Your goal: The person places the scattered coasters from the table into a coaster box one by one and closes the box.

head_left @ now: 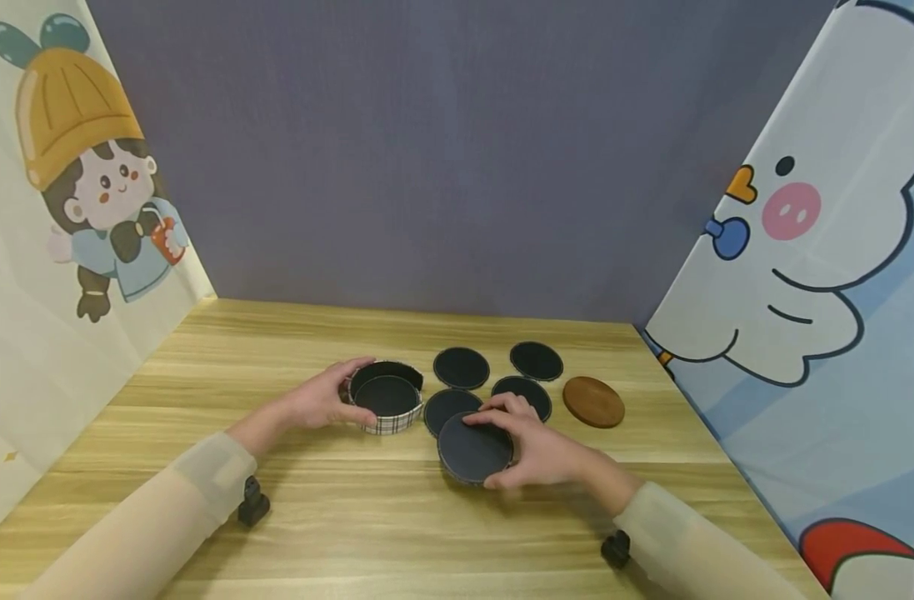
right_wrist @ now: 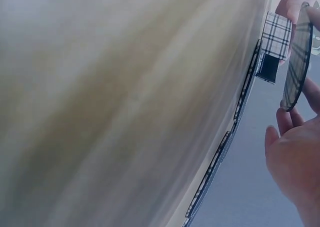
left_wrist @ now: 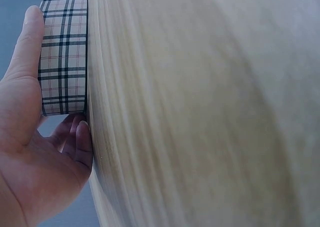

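Note:
My left hand (head_left: 327, 397) grips the side of a round, plaid-walled coaster holder (head_left: 391, 423) with a dark inside, standing on the table. In the left wrist view, the thumb lies along the plaid wall. To the right, my right hand (head_left: 530, 446) pinches a round black coaster (head_left: 475, 450) by its edge, thumb on the near side and fingers on the far side. This coaster is tilted and raised off the table; its plaid underside shows in the right wrist view. Several more black coasters (head_left: 461, 368) lie flat behind it, one partly hidden by the right hand.
A round brown wooden disc (head_left: 594, 402) lies to the right of the coasters. The wood-grain table (head_left: 337, 517) meets a grey-blue panel (head_left: 427, 167) at the back. Cartoon-printed sheets hang at the left and right sides.

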`<state>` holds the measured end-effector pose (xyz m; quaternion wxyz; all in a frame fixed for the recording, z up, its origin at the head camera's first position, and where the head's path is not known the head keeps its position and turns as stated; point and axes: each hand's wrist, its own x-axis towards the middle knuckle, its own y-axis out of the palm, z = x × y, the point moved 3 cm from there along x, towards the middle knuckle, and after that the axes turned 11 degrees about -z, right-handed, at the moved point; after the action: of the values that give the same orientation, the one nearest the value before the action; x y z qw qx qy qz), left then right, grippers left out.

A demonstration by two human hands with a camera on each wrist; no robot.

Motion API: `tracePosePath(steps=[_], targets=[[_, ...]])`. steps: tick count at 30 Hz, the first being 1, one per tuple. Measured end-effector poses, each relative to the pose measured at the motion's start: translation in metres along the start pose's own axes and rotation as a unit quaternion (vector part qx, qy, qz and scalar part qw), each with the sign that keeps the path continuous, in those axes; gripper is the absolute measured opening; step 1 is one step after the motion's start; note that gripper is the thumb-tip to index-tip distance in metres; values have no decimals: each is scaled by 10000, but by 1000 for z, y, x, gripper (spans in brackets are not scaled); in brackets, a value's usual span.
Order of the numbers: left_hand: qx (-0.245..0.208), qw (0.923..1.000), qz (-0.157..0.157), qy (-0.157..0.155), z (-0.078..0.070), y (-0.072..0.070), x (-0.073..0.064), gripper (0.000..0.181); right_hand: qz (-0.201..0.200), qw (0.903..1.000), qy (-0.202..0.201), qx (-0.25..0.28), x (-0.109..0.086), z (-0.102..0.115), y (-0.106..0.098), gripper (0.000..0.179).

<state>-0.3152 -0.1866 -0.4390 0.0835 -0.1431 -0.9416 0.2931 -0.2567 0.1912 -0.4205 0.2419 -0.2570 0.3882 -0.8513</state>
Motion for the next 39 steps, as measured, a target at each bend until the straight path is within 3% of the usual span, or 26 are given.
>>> tracePosePath(steps=[26,39], targets=[[-118,9998,19,164,-4,0,0,117,-131,9998,111,-33,60,11,8,89],[-282,9995,94,112,-3,1,3,118,-171,9985,453,-246,91,6,13,87]])
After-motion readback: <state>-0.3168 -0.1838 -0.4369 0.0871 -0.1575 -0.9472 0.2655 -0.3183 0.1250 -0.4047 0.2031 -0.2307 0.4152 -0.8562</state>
